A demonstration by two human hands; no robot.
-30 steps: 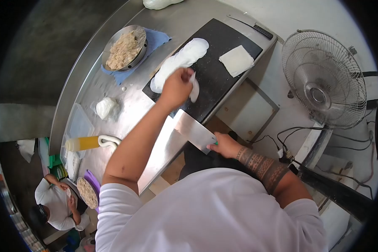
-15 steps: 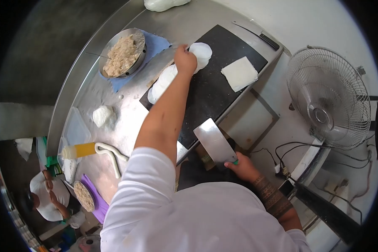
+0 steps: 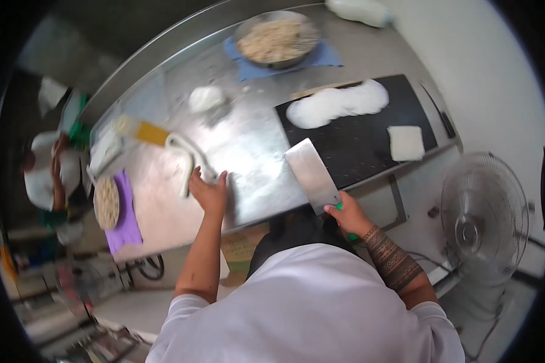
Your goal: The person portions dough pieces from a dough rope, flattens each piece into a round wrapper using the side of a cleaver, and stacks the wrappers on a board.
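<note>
Back from the row of thin white rounds (image 3: 339, 106), my left hand (image 3: 209, 193) has moved to the doubled white dough rope (image 3: 194, 150) on the metal surface (image 3: 254, 151). Its grip is spread, thumb apart from the fingers, with the fingertips at the near end of the rope; I cannot tell whether they press on it. My right hand (image 3: 350, 216) has its grip closed around the green handle of a broad cleaver (image 3: 312, 172), and the blade points up and away from me, over the edge of the surface beside the black board (image 3: 357, 151).

The white rounds lie overlapping in a row along the far side of that board. A square white stack (image 3: 407, 143) sits near its right end, and a thin knife (image 3: 442, 115) lies just beyond that end. Behind the board, a metal bowl (image 3: 284, 63) of pale, lumpy mixture stands on a blue cloth (image 3: 248, 71). A white lump (image 3: 206, 98) rests between the bowl and the rope. Left of the rope is a bottle of yellow liquid (image 3: 150, 133), lying on its side. Farther left, a co-worker (image 3: 51, 169) in a white top is blurred, past a purple cloth (image 3: 127, 218).
</note>
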